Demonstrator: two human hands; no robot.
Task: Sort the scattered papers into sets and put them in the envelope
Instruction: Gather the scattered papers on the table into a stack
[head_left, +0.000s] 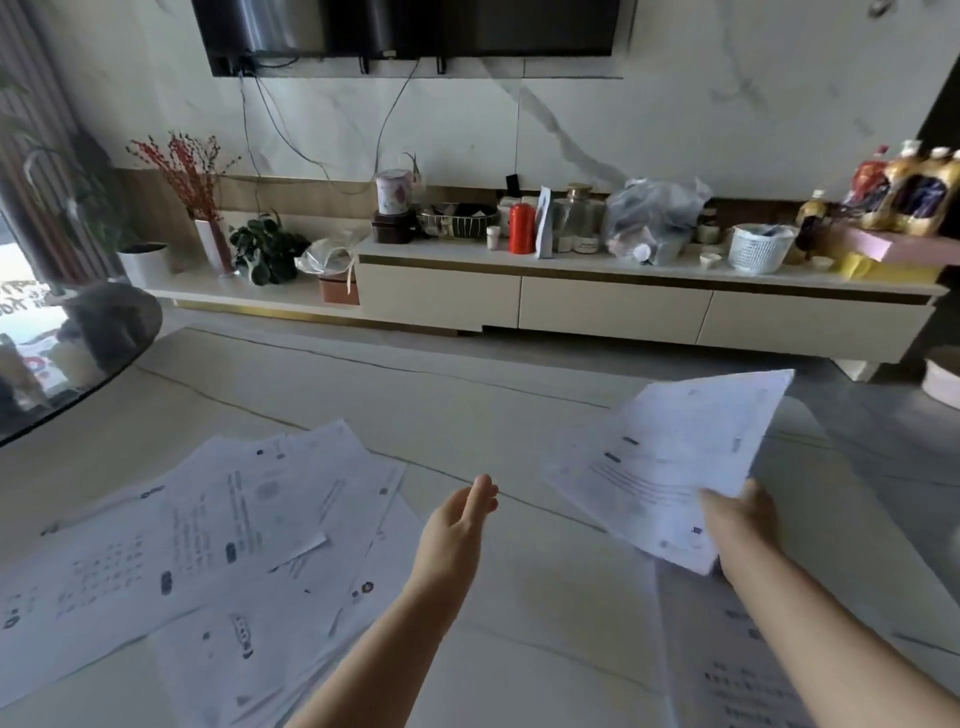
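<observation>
The scattered papers (218, 540) lie fanned and overlapping across the left of the pale desk (519, 597), printed faces up, presumably so each can be read for sorting. The right hand (743, 525) grips a raised sheaf (670, 462), fingers clenched on its lower edge (likely one set). The left hand (460, 525) hovers released, holding nothing. No envelope shows.

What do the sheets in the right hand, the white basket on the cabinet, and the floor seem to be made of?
Sheets in the right hand: thin white printed paper, matte; they flex and fan out.
White basket: probably plastic, since its wall is a moulded lattice.
Floor: looks like polished stone or ceramic tile, pale with grey veins and a soft sheen; which of the two I cannot tell.
</observation>
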